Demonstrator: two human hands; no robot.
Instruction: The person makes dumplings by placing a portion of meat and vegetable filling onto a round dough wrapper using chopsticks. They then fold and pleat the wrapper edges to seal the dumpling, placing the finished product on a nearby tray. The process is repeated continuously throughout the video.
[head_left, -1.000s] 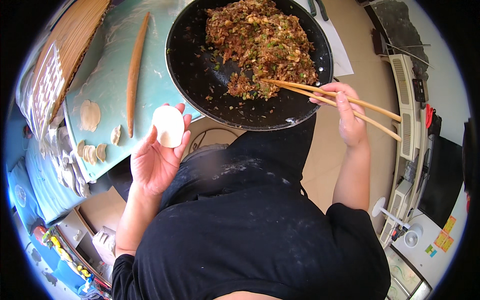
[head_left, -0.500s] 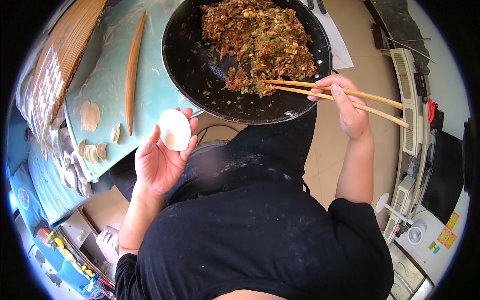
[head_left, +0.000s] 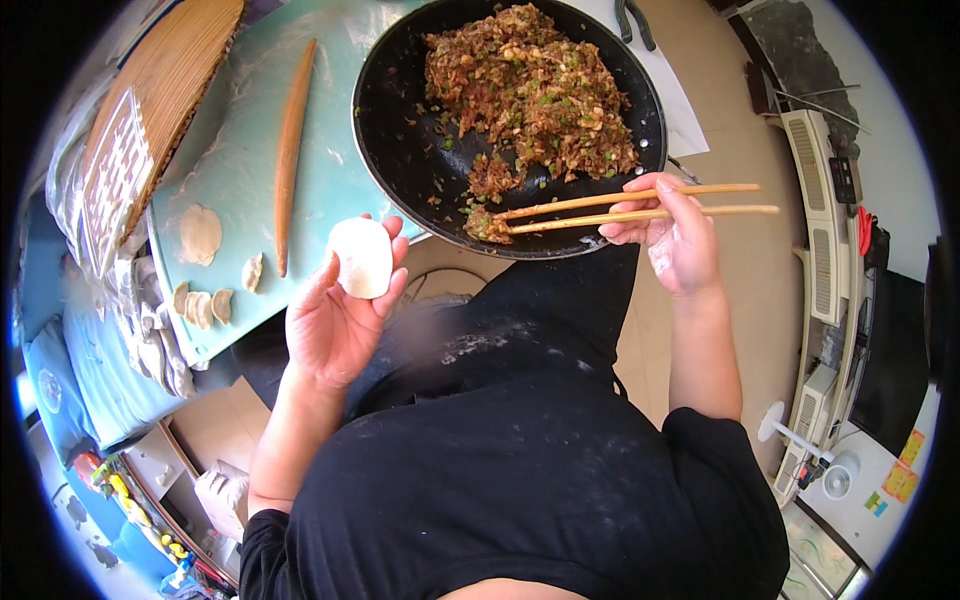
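A round white dumpling wrapper [head_left: 362, 258] lies across the fingers of my left hand [head_left: 335, 330], palm up, with the thumb at its edge. My right hand [head_left: 675, 235] grips a pair of wooden chopsticks [head_left: 600, 209]. Between their tips sits a small clump of filling [head_left: 485, 225], close above the near rim of the black pan [head_left: 400, 165]. Chopped brown filling with green bits [head_left: 535, 95] is heaped at the pan's far side. To the left of my left hand, several folded dumplings [head_left: 205, 308] and a flat wrapper [head_left: 200, 235] rest on the pale green board [head_left: 235, 180].
A tapered wooden rolling pin [head_left: 292, 160] lies on the board, left of the pan. At the far left stands a round woven tray [head_left: 165, 110] beside a white lattice rack [head_left: 115, 180]. A radiator [head_left: 822, 240] runs along the right wall above the tiled floor [head_left: 740, 160].
The chopsticks have come toward me and to the left, with a clump of filling now apart from the heap. My left hand still holds the wrapper. The view has shifted slightly.
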